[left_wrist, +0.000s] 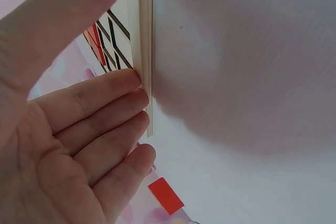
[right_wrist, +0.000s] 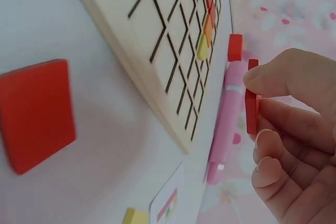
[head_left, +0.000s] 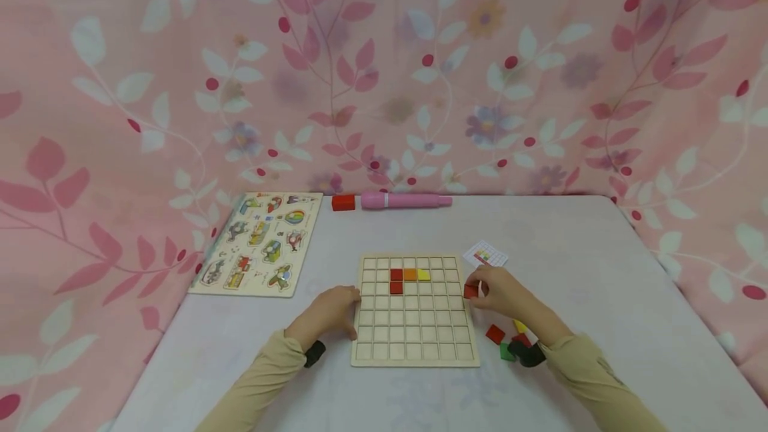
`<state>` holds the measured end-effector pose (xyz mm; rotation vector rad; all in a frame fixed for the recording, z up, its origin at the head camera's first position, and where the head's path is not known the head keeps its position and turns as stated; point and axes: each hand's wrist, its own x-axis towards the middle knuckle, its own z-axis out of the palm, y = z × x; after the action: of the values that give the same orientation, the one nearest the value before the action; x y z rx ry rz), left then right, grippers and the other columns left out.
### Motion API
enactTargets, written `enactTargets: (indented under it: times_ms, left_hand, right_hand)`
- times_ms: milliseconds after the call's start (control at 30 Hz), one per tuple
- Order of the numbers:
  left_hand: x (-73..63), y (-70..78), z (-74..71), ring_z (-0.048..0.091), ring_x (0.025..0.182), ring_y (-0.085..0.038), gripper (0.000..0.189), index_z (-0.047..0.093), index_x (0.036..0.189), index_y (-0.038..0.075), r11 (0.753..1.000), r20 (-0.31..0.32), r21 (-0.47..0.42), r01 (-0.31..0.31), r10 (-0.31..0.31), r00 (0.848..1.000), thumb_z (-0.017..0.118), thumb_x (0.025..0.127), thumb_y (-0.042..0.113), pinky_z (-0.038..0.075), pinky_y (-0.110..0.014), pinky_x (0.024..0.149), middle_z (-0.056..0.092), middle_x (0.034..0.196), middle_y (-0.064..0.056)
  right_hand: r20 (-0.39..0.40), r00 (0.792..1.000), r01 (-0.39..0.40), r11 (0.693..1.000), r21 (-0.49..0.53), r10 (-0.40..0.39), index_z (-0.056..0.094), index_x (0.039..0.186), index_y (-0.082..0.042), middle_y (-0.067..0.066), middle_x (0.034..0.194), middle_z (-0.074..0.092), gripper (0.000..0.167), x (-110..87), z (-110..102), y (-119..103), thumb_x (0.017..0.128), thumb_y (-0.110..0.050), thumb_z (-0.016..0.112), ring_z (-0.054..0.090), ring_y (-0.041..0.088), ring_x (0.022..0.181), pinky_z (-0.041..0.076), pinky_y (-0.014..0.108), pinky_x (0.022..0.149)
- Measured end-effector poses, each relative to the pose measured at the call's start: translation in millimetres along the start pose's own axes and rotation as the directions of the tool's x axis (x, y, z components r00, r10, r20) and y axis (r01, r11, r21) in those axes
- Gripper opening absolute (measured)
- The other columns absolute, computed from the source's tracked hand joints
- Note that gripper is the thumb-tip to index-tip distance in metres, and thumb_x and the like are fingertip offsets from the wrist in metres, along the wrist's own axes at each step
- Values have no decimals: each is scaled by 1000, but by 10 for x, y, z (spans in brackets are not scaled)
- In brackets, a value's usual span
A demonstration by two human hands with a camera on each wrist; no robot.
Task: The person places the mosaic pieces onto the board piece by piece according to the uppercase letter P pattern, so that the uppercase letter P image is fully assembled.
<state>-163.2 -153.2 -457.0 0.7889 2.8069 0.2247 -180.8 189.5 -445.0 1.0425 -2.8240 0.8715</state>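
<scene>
A wooden grid board (head_left: 414,335) lies flat on the table. Two red tiles (head_left: 397,281), an orange tile (head_left: 411,275) and a yellow piece (head_left: 424,275) sit in its upper cells. My left hand (head_left: 329,312) touches the board's left edge with fairly straight fingertips, thumb spread apart, as the left wrist view shows. Beside the right edge, my right hand (head_left: 501,292) pinches a red square tile (right_wrist: 252,106) between thumb and fingers. A small pattern card (head_left: 495,257) lies just beyond that hand.
Loose red (head_left: 495,334), green (head_left: 507,351) and yellow pieces (head_left: 519,327) lie near the right wrist. At the back are a red block (head_left: 344,203) and a pink pen-shaped object (head_left: 408,201). A picture puzzle board (head_left: 258,245) lies at the left; a floral curtain (head_left: 384,72) hangs behind.
</scene>
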Motion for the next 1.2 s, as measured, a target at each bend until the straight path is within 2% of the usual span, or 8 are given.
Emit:
enactTargets:
  times_ms: [200, 433, 767, 900, 1067, 1200]
  left_hand:
    - [4, -19, 17, 55, 92, -27, 64, 62, 100, 1, 1000, -1, 17, 16, -16, 1000, 87, 47, 26, 44, -38, 80, 60, 100, -12]
    - [9, -14, 6, 55, 94, -28, 65, 62, 101, 1, 999, 11, 22, 28, -28, 1000, 87, 47, 26, 43, -37, 81, 60, 104, -14]
    - [42, 48, -14, 55, 95, -26, 62, 63, 99, 2, 996, 37, 47, 70, -71, 997, 87, 47, 25, 44, -36, 80, 61, 103, -11]
    - [37, 49, -6, 56, 93, -25, 61, 63, 97, 3, 997, 30, 40, 71, -72, 997, 88, 47, 25, 45, -36, 78, 61, 100, -10]
    - [26, 30, 6, 57, 88, -24, 55, 62, 91, 5, 997, 14, 22, 68, -69, 998, 88, 46, 24, 46, -36, 74, 61, 94, -7]
    - [18, 25, 26, 55, 96, -27, 60, 62, 98, 3, 998, 16, 9, 70, -70, 997, 87, 47, 24, 44, -37, 80, 60, 103, -11]
  right_hand:
    - [-34, 998, 56, 998, -13, -56, 63, 84, -1, -1, 66, 50, 18, 147, -22, -75, 68, -4, 72, 40, 6, 54, 37, 21, 48]
    - [-5, 997, 83, 996, 23, -83, 65, 86, -1, -1, 74, 53, 19, 314, 35, -189, 69, -4, 74, 46, 13, 59, 40, 20, 50]
    - [10, 990, 142, 985, 94, -143, 67, 87, -1, 1, 74, 55, 17, 557, 273, -363, 70, -3, 70, 43, 7, 57, 40, 20, 50]
    - [35, 990, 134, 985, 108, -139, 67, 87, 0, 2, 73, 54, 18, 636, 365, -436, 70, -3, 71, 41, 6, 57, 39, 20, 50]
    - [70, 988, 124, 980, 153, -136, 68, 85, 1, 2, 72, 54, 18, 734, 522, -493, 69, -4, 74, 46, 10, 58, 41, 20, 51]
    - [102, 986, 114, 984, 136, -129, 69, 81, 0, 0, 70, 55, 14, 798, 681, -487, 69, -6, 74, 48, 11, 61, 42, 19, 53]
